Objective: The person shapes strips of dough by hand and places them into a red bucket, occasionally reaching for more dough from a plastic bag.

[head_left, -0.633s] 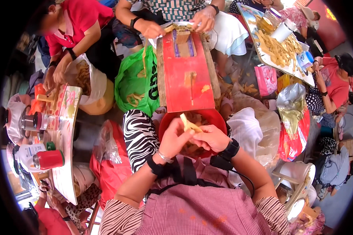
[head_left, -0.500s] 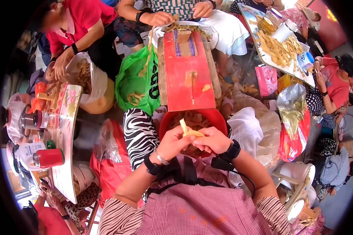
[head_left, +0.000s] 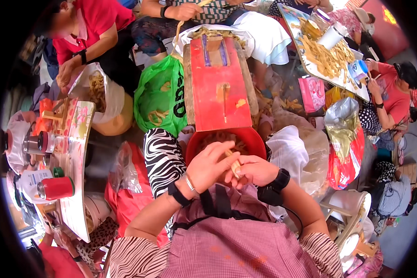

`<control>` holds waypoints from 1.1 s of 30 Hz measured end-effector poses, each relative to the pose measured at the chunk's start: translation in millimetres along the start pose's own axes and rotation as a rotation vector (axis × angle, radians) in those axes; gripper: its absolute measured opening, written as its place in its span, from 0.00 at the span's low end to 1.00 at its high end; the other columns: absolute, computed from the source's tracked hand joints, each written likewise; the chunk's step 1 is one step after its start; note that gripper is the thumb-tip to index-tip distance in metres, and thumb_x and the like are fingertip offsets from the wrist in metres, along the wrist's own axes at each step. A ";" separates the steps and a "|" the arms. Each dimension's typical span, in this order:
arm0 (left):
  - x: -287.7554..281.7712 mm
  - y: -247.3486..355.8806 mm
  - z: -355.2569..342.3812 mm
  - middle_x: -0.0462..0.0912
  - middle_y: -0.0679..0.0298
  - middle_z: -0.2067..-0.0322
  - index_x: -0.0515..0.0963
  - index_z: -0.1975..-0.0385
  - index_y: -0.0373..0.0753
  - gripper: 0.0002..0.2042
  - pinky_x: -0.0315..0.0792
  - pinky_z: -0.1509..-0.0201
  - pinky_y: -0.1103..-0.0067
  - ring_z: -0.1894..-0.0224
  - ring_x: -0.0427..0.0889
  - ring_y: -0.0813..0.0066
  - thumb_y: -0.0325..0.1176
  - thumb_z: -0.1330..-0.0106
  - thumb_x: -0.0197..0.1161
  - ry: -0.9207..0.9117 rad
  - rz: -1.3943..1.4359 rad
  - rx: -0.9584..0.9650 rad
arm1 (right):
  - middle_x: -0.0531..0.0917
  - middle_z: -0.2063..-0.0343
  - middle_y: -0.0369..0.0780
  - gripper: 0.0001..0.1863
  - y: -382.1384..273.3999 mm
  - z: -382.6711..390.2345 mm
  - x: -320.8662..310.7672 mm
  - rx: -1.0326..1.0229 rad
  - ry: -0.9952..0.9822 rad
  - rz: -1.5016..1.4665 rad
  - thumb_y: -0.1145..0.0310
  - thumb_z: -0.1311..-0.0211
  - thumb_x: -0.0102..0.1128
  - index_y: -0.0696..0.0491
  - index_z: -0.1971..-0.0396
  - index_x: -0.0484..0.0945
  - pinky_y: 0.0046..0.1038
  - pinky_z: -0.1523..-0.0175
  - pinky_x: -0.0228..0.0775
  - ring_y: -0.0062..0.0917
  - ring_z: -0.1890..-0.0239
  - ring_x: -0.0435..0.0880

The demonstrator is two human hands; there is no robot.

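My left hand (head_left: 210,167) and my right hand (head_left: 253,172) meet above my lap, both closed on a pale yellow strip (head_left: 235,165), which is partly hidden by my fingers. The left fingers curl over its upper part while my right thumb and fingers grip lower down. Just beyond and under my hands is a red basin (head_left: 196,146) with similar pieces inside. Past the basin lies a red board (head_left: 212,106) on a wooden base, with a small wooden block and a slot along its middle.
Co-workers (head_left: 91,18) sit around me. A green bag (head_left: 153,92) and a pale sack (head_left: 125,106) stand front-left. A tray of strips (head_left: 327,55) is at back right. A tabletop with jars (head_left: 78,208) is left, a shiny bag (head_left: 343,143) and white bucket (head_left: 354,206) right.
My left fingers have reached forward over the strip, whose raised end has turned and is now mostly covered. The co-worker opposite has lifted their hands with a long strip.
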State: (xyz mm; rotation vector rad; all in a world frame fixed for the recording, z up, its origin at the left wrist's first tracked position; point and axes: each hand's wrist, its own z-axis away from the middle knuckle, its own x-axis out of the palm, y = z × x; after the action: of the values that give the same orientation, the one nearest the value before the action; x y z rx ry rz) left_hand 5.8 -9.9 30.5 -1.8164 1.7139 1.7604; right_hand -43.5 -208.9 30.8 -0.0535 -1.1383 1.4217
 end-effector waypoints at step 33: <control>28.5 -10.4 2.8 0.75 0.57 0.71 0.71 0.69 0.35 0.07 0.70 0.65 0.74 0.69 0.76 0.58 0.26 0.47 0.53 -0.181 0.453 -0.341 | 0.78 0.70 0.36 0.16 26.3 -18.5 -16.4 -0.159 0.165 -0.116 0.70 0.44 0.56 0.57 0.56 0.69 0.15 0.76 0.65 0.14 0.78 0.72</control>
State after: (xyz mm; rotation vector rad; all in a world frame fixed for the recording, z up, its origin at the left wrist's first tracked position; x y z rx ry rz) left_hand 3.2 -21.7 2.6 -1.3742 1.9583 2.4394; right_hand -47.0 -204.7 -4.9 -0.2102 -1.0979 1.1998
